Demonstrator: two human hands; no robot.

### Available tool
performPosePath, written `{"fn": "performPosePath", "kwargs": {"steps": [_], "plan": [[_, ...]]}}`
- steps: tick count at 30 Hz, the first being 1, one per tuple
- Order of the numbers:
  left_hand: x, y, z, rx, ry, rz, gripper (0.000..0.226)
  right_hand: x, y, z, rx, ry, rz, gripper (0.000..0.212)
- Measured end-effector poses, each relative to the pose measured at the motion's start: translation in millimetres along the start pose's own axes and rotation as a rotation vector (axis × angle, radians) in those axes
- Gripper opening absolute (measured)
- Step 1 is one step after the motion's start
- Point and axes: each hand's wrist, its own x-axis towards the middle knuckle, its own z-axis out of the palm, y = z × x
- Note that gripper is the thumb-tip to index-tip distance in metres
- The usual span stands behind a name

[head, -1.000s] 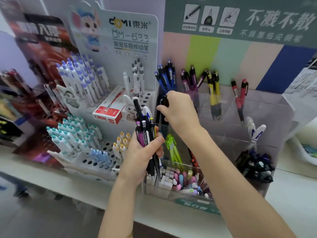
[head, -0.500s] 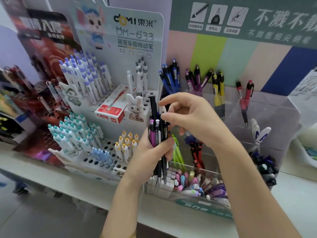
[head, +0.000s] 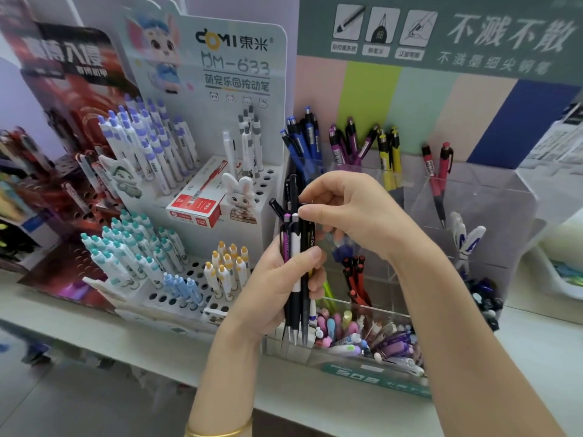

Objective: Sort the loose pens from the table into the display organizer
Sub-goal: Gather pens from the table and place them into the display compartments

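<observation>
The bundle of pens stands upright, long axis vertical, tips down and clicker ends up, just in front of the clear organizer. The left hand grips its middle tightly; the right hand pinches its top ends with curled fingers.

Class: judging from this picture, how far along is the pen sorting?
Done: colour-sorted pens stand in the organizer. In hand: the left hand grips a bundle of pens; the right hand pinches its top. Left: that bundle.
</observation>
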Motion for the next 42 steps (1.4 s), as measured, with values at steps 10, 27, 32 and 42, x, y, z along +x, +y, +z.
{"fn": "performPosePath", "kwargs": {"steps": [10,27,32,42], "plan": [[1.9,4.0,1.8,0.03,-0.008,-0.029,0.028,1.4,1.7,-3.6,0.086,0.061,0.007,0.006],[-7.5,-0.9,-10.3,0.012,-0.079,-0.083,0.048,15.4,3.4,-23.6,0.569,0.299,0.012,0.006],[-8.5,0.0,-17.2,0.037,0.053,-0.038,0.033,14.3,5.1,-32.5,0.535,0.519,-0.128,0.008],[-5.2,3.4,-21.8,0.131,0.349,0.158,0.027,7.1,3.3,-15.4,0.157,0.722,-0.288,0.004]]}}
